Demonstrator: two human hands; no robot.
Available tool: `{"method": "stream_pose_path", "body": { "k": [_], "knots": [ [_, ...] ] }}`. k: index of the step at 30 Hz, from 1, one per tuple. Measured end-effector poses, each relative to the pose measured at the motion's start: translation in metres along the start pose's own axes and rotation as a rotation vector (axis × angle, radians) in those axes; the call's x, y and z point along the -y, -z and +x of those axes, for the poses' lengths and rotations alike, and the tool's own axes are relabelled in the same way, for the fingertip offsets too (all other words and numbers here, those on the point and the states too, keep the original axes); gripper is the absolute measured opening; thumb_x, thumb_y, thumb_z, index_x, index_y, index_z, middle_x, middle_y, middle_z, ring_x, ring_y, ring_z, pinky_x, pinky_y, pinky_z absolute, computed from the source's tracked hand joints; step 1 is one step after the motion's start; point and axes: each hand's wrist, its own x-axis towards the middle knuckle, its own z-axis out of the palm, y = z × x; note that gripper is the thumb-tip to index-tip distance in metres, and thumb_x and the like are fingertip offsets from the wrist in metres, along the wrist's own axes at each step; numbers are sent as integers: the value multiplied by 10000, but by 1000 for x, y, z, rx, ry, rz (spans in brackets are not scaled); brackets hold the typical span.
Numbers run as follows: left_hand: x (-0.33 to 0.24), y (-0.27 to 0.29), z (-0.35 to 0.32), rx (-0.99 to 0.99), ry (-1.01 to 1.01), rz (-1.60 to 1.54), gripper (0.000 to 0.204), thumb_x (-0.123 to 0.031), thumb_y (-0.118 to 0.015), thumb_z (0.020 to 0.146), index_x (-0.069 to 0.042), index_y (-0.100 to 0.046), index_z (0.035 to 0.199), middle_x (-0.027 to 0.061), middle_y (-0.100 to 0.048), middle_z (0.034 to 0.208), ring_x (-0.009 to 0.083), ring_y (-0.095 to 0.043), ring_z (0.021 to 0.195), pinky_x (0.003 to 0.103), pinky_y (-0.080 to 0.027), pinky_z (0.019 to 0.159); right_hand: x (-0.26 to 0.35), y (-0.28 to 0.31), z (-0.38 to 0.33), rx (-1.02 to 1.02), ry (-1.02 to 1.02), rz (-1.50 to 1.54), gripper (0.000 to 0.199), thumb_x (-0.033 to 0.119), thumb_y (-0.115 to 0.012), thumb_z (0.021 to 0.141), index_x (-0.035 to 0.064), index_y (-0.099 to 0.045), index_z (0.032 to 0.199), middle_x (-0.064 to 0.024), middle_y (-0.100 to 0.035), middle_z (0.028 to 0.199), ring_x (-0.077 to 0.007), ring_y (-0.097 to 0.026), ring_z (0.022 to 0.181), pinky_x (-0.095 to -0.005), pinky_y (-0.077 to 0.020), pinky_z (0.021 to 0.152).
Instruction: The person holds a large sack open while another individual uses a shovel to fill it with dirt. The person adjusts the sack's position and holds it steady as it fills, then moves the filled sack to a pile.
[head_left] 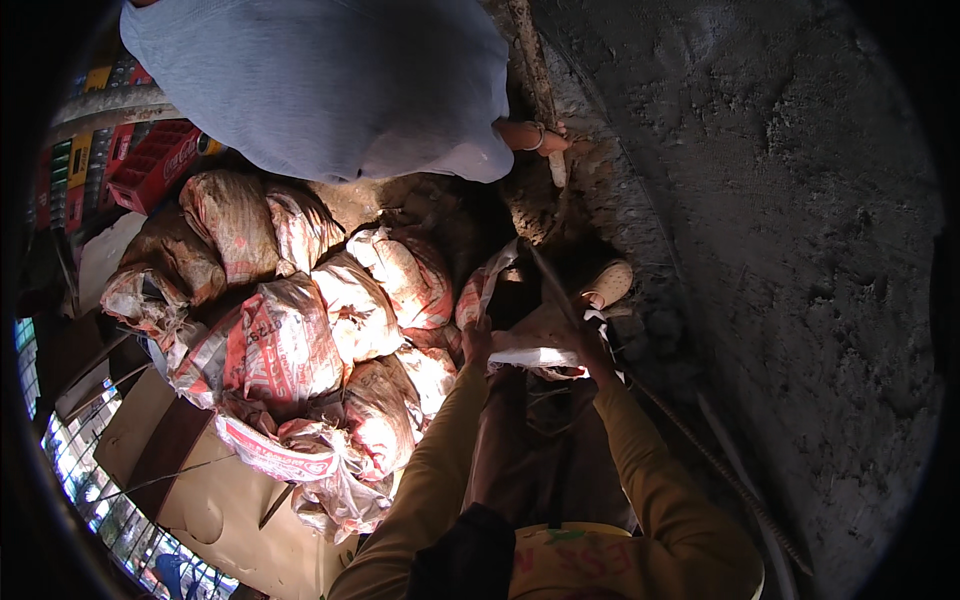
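Between my knees I hold a sack point(541, 356) by its rim, its mouth spread apart. My left hand point(478, 342) is closed on the left side of the rim, next to a raised red and white flap. On the opposite side my right hand point(598, 352) grips the rim, partly in shadow. Just beyond the sack, a co-worker in a blue-grey shirt point(330, 80) bends over. That person's hand point(548, 138) is by a long wooden handle point(535, 65). A dark, narrow tool edge slopes toward the sack's mouth; shadow hides the sack's contents.
Several filled, tied sacks point(285, 340) are piled to my left. Behind them stand red bottle crates point(155, 165). A rough grey wall point(800, 250) rises on the right, with a rod point(720, 465) along its foot. Tan panels point(250, 500) lie at the lower left.
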Motion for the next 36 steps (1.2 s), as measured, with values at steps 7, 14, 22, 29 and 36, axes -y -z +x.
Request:
{"method": "stream_pose_path", "body": {
  "k": [7,14,22,29,36],
  "knots": [
    [-80,66,13,538,844,-1050,585,-463,-670,728,44,-620,1016,258,-640,951,380,-616,958,459,-476,801,-14,33,-17,-60,-153,-68,620,316,-705,767,12,-479,1258,-165,-586,1126,-271,-577,1010,-382,-451,844],
    [-53,76,-14,368,741,-833,447,-311,-649,677,47,-616,942,276,-630,963,404,-616,949,452,-489,824,-9,-8,-24,99,-268,-63,536,219,-716,784,-17,-526,1225,-141,-610,1102,-239,-568,995,-359,-436,864],
    [-70,92,-56,516,903,-1117,447,-223,-585,727,4,-565,1111,274,-611,1037,407,-593,1010,449,-483,865,-15,-23,-67,-63,-408,-227,539,238,-682,782,-96,-532,1177,-221,-605,1114,-315,-581,1011,-384,-435,879],
    [-43,105,-70,395,973,-1217,400,-205,-570,736,19,-581,1068,277,-603,1063,414,-584,1021,459,-487,862,-9,-30,-65,50,-334,-96,390,142,-657,762,-98,-594,1062,-191,-639,988,-268,-641,871,-381,-513,726],
    [-35,148,-135,487,956,-1184,364,-174,-537,757,46,-574,1044,270,-601,1067,439,-573,1030,469,-490,870,34,-58,-142,50,-617,-181,233,178,-551,803,-22,-628,896,-151,-625,878,-265,-619,696,-410,-484,549]
  ]
}}
